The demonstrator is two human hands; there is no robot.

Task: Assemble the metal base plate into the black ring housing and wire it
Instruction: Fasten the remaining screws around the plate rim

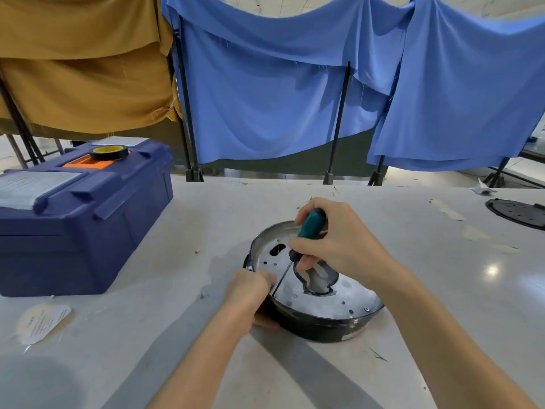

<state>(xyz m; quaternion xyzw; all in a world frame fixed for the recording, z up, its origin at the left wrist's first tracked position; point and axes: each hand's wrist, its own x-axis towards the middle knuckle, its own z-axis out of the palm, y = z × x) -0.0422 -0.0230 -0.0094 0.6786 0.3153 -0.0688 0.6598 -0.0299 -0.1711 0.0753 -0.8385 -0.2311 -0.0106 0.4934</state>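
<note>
Driving a screw at near-left edge of plate, by the look of it. R hand [339,246] is wrapped round the teal handle of the screwdriver [311,222], with the shaft slanting down-left to the plate edge. L hand [250,287] has fingers curled at the tip and thumb under the housing wall. It steadies the rim; can't tell whether it also pinches a screw.

Location: metal base plate [324,302] sits inside the black ring housing [318,329], on the table [442,290], centre-near.

Progress (judgement):
- Plate dropped into housing: done.
- Fastening: in hand. At least one fastener seems to be in at the right edge; most holes look empty.
- Wiring: not started as far as seen. No wires visible; something pale shows through the centre cut-out, unclear.
- Approx. early-to-mid task.

Counts:
- plate x1, housing x1, screwdriver x1, hands x2
- loose screws on table left of housing: x2, small, ID tentative [197,251]
- blue toolbox [88,231] x1, far left
- tape roll [109,152] x1, on toolbox lid
- black disc [519,214] x1, far right, partly out of frame
- paper label [44,320] x1, near left
</note>
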